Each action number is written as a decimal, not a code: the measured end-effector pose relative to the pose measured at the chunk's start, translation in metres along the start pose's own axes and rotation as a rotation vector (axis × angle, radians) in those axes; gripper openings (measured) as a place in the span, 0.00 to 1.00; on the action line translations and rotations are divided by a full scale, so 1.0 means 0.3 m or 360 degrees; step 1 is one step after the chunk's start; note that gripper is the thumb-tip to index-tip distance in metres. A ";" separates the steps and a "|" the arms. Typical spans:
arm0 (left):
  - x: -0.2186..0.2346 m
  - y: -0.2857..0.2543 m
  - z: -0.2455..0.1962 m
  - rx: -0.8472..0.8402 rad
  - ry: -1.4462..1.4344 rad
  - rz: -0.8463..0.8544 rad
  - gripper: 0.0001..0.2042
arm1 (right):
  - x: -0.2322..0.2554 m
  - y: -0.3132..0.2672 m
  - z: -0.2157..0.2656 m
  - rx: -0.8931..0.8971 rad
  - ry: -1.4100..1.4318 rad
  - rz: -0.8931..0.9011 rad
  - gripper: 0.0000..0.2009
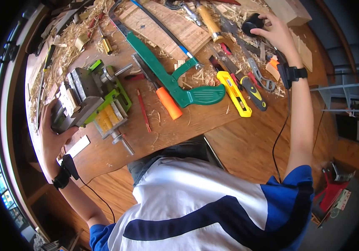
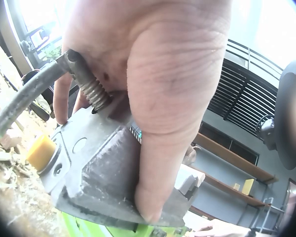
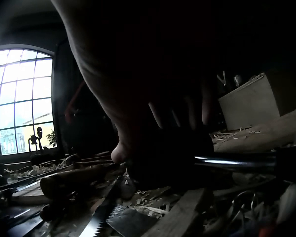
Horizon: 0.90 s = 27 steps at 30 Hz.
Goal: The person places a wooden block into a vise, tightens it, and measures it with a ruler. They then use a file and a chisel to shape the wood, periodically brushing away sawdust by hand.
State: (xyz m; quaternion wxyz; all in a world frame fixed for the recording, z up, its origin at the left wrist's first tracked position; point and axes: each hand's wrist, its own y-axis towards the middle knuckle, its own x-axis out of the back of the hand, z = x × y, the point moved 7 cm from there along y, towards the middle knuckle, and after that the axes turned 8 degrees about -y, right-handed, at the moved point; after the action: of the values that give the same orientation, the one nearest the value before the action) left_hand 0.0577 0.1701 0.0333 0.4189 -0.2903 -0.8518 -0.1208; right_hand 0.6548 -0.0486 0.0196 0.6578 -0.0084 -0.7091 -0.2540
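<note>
At the left end of the bench, my left hand (image 1: 47, 131) grips the grey end of a green-and-grey bench vise (image 1: 88, 101). In the left wrist view the thumb presses down along the side of the vise's grey body (image 2: 108, 170), with other fingers round the far side. A small wood block (image 1: 67, 99) sits at the vise's top. Far to the right, my right hand (image 1: 278, 37) holds the black head of a mallet (image 1: 252, 25) between thumb and fingers. The right wrist view is dark, but a shiny metal shaft (image 3: 232, 161) extends from that head.
A green-framed hacksaw (image 1: 158, 62) lies mid-bench beside an orange-handled tool (image 1: 169, 103). Nearer the right are a yellow utility knife (image 1: 234, 94), scissors (image 1: 261, 75) and a wooden-handled tool (image 1: 208, 23). Wood shavings, a wide board (image 1: 162, 25) and a red pencil (image 1: 143, 111) lie about.
</note>
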 end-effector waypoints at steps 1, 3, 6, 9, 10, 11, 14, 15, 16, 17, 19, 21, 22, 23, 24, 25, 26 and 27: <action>0.000 0.001 0.013 0.0022 -0.0022 0.0005 0.43 | 0.004 -0.016 -0.039 -0.0142 0.0086 0.0035 0.27; -0.001 0.000 0.016 0.0039 -0.0039 0.0007 0.43 | 0.030 -0.072 -0.098 -0.0423 0.0261 0.0102 0.26; -0.005 0.001 0.006 0.0015 -0.0009 0.0011 0.43 | 0.074 -0.188 -0.285 -0.0728 -0.0093 0.0344 0.15; 0.003 0.005 0.006 -0.0011 0.0052 0.0025 0.44 | -0.015 -0.339 -0.399 -0.0554 0.0268 0.0748 0.10; 0.004 0.007 0.004 -0.0022 0.0060 0.0029 0.44 | -0.014 -0.355 -0.400 -0.0545 0.0338 0.0713 0.10; 0.001 0.008 -0.001 -0.0033 0.0067 0.0034 0.44 | -0.017 -0.374 -0.395 -0.0537 0.0404 0.0678 0.10; -0.001 0.005 0.018 0.0080 0.0015 0.0031 0.45 | -0.015 -0.385 -0.371 -0.0627 0.0582 0.0719 0.10; 0.002 0.004 0.026 0.0081 0.0007 0.0021 0.45 | -0.018 -0.388 -0.370 -0.0676 0.0640 0.0757 0.10; 0.003 0.004 0.029 0.0077 0.0001 0.0020 0.45 | -0.024 -0.389 -0.366 -0.0666 0.0644 0.0808 0.10; 0.003 0.004 0.029 0.0074 -0.0007 0.0017 0.45 | -0.031 -0.388 -0.366 -0.0655 0.0646 0.0858 0.10; 0.003 0.003 0.034 0.0066 -0.0026 0.0013 0.45 | -0.037 -0.380 -0.377 -0.0708 0.0591 0.0886 0.10; 0.004 0.004 0.039 0.0055 -0.0044 0.0018 0.45 | -0.035 -0.373 -0.400 -0.0843 0.0480 0.0840 0.10; 0.004 0.003 0.042 0.0082 -0.0058 0.0022 0.45 | -0.039 -0.362 -0.396 -0.0698 0.0474 0.0806 0.10; 0.004 0.004 0.043 0.0106 -0.0070 0.0026 0.45 | -0.046 -0.357 -0.398 -0.0554 0.0468 0.0769 0.10; 0.004 0.003 0.045 0.0132 -0.0084 0.0030 0.45 | -0.043 -0.349 -0.382 -0.0410 0.0461 0.0732 0.11; 0.004 0.004 0.041 0.0108 -0.0074 0.0027 0.45 | -0.047 -0.352 -0.378 -0.0414 0.0538 0.0728 0.11; 0.004 0.005 0.040 0.0083 -0.0064 0.0023 0.45 | -0.050 -0.356 -0.368 -0.0417 0.0615 0.0724 0.11; 0.005 0.005 0.040 0.0059 -0.0055 0.0020 0.45 | -0.050 -0.357 -0.360 -0.0420 0.0692 0.0720 0.11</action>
State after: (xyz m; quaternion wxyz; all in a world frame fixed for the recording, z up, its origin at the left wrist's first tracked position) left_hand 0.0502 0.1773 0.0270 0.4103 -0.2898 -0.8592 -0.0972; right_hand 0.7200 -0.1770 -0.0314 0.8264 -0.1962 -0.4935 -0.1870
